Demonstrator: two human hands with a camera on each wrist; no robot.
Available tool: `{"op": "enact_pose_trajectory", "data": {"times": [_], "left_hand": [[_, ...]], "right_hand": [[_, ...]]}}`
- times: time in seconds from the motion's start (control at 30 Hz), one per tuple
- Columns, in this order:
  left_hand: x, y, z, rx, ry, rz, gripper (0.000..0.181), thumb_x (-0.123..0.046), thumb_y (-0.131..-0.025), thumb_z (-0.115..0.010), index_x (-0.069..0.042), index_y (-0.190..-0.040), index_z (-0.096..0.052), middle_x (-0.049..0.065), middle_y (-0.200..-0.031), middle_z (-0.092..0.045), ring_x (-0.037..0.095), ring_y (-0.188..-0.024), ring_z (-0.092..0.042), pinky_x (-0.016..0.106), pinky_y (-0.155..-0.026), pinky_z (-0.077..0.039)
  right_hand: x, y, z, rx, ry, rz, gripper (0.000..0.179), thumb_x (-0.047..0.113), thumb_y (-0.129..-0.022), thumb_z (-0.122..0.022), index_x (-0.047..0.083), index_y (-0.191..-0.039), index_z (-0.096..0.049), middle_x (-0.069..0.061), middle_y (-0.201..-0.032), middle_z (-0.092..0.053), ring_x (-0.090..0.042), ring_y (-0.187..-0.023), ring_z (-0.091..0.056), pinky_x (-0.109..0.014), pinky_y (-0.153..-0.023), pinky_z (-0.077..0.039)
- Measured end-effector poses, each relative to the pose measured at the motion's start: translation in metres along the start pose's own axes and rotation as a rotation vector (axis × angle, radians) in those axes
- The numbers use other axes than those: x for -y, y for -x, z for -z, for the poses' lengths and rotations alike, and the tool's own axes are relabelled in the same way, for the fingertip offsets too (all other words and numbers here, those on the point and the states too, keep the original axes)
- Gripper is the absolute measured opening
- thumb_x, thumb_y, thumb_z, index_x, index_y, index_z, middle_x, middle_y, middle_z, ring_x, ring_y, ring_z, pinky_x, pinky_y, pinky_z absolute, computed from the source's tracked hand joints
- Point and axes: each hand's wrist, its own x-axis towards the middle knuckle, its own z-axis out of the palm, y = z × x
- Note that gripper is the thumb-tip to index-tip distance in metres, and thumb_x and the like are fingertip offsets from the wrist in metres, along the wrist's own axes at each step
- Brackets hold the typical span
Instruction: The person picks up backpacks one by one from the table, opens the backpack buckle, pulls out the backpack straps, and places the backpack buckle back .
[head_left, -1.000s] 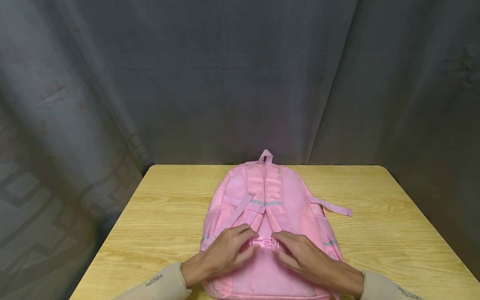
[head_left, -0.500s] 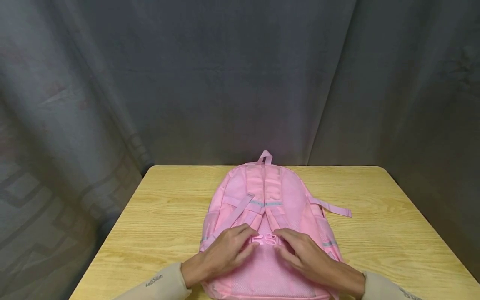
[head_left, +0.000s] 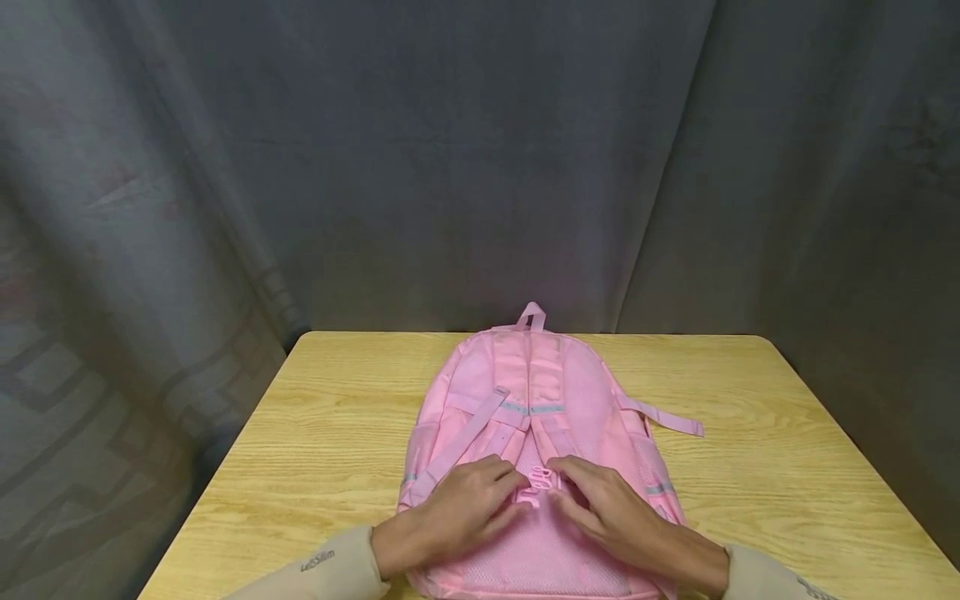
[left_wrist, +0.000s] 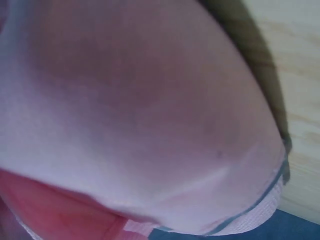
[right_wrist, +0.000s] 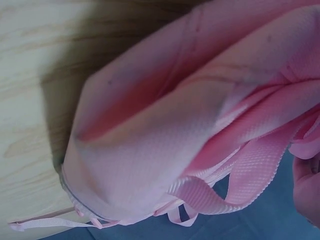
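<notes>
A pink backpack [head_left: 592, 383] lies on the table with its shoulder straps facing up. Over its lower back panel, my left hand [head_left: 468, 508] pinches one pink plastic buckle half [head_left: 530, 501] between thumb and fingers. The prong-ended half [head_left: 541, 477] is pinched by my right hand [head_left: 611, 508], directly opposite. Both halves are near each other but not joined, the left one a little lower. In the left wrist view only the bag's pink side [left_wrist: 150, 125] fills the picture. At the right wrist view's edge, part of my right hand [right_wrist: 306, 192] shows beside a webbing strap [right_wrist: 250, 170].
The wooden table [head_left: 750, 467] extends on both sides of the bag. A loose strap end [head_left: 675, 419] sticks out to the right, and another strap [head_left: 468, 433] lies across the left shoulder strap. Dark grey curtains [head_left: 465, 167] hang behind the table.
The buckle halves were close together, then drew slightly apart. My left hand has since shifted right and a little down with its half; my right hand stays almost in place.
</notes>
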Motion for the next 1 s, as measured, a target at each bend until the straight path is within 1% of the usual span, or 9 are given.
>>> {"op": "enact_pose_trajectory", "data": {"times": [0.13, 0.23, 0.33, 0.43, 0.63, 0.8, 0.9, 1.0], "left_hand": [[-0.001, -0.001, -0.002, 0.049, -0.067, -0.025, 0.019, -0.037, -0.094, -0.066, -0.020, -0.102, -0.071, -0.009, -0.096, -0.068, 0.006, -0.088, -0.060, 0.018, -0.080, -0.051], [-0.003, -0.002, -0.002, 0.084, -0.121, -0.032, 0.020, -0.043, -0.091, -0.069, -0.024, -0.099, -0.072, -0.011, -0.094, -0.068, 0.005, -0.086, -0.058, 0.018, -0.076, -0.050], [-0.004, -0.002, -0.003, 0.106, -0.147, -0.030, 0.023, -0.046, -0.089, -0.070, -0.026, -0.098, -0.074, -0.012, -0.093, -0.067, 0.005, -0.086, -0.057, 0.018, -0.073, -0.048], [-0.005, -0.001, -0.003, 0.124, -0.153, -0.025, 0.023, -0.047, -0.089, -0.069, -0.027, -0.098, -0.073, -0.012, -0.093, -0.066, 0.005, -0.085, -0.056, 0.017, -0.071, -0.045], [-0.006, 0.000, -0.004, 0.169, -0.152, -0.022, 0.023, -0.048, -0.091, -0.067, -0.027, -0.097, -0.072, -0.012, -0.092, -0.066, 0.005, -0.083, -0.056, 0.017, -0.070, -0.043], [-0.006, -0.001, -0.004, 0.163, -0.145, -0.022, 0.025, -0.048, -0.090, -0.067, -0.026, -0.099, -0.072, -0.011, -0.094, -0.066, 0.006, -0.084, -0.058, 0.019, -0.072, -0.044], [-0.006, -0.001, -0.002, 0.153, -0.106, -0.014, 0.026, -0.046, -0.090, -0.069, -0.023, -0.102, -0.072, -0.009, -0.098, -0.067, 0.007, -0.088, -0.060, 0.021, -0.076, -0.048], [-0.003, -0.003, 0.006, 0.145, -0.006, 0.027, 0.027, -0.039, -0.091, -0.070, -0.018, -0.108, -0.071, -0.005, -0.105, -0.069, 0.009, -0.096, -0.062, 0.023, -0.086, -0.052]], "right_hand": [[0.000, 0.000, -0.001, -0.004, 0.010, -0.001, 0.030, 0.002, -0.086, -0.069, -0.001, -0.116, -0.064, 0.000, -0.103, -0.070, 0.001, -0.088, -0.058, -0.011, -0.079, -0.047], [0.001, 0.001, -0.001, -0.003, 0.007, -0.006, 0.030, 0.003, -0.086, -0.069, -0.001, -0.116, -0.064, 0.000, -0.104, -0.070, 0.001, -0.089, -0.059, -0.011, -0.081, -0.048], [0.001, 0.001, -0.001, 0.001, 0.007, -0.011, 0.030, 0.003, -0.086, -0.069, 0.000, -0.116, -0.064, 0.000, -0.106, -0.071, -0.002, -0.090, -0.062, -0.011, -0.083, -0.048], [0.001, 0.002, -0.001, 0.002, 0.012, -0.013, 0.030, 0.003, -0.086, -0.069, 0.001, -0.116, -0.064, -0.001, -0.108, -0.071, -0.005, -0.094, -0.065, -0.011, -0.085, -0.049], [0.002, 0.001, -0.001, 0.003, 0.016, -0.010, 0.029, 0.004, -0.087, -0.069, 0.001, -0.116, -0.065, -0.001, -0.108, -0.071, -0.005, -0.094, -0.065, -0.013, -0.084, -0.050], [0.002, 0.001, 0.000, 0.001, 0.017, -0.008, 0.029, 0.004, -0.087, -0.069, 0.000, -0.116, -0.065, -0.002, -0.108, -0.072, -0.006, -0.094, -0.066, -0.013, -0.085, -0.050], [0.002, 0.001, 0.000, -0.003, 0.015, -0.002, 0.029, 0.004, -0.087, -0.069, 0.000, -0.115, -0.065, -0.001, -0.107, -0.071, -0.003, -0.091, -0.063, -0.012, -0.083, -0.049], [0.002, 0.000, 0.001, -0.005, 0.004, 0.003, 0.029, 0.004, -0.087, -0.069, 0.000, -0.116, -0.064, 0.000, -0.105, -0.071, -0.001, -0.089, -0.061, -0.012, -0.080, -0.049]]}}
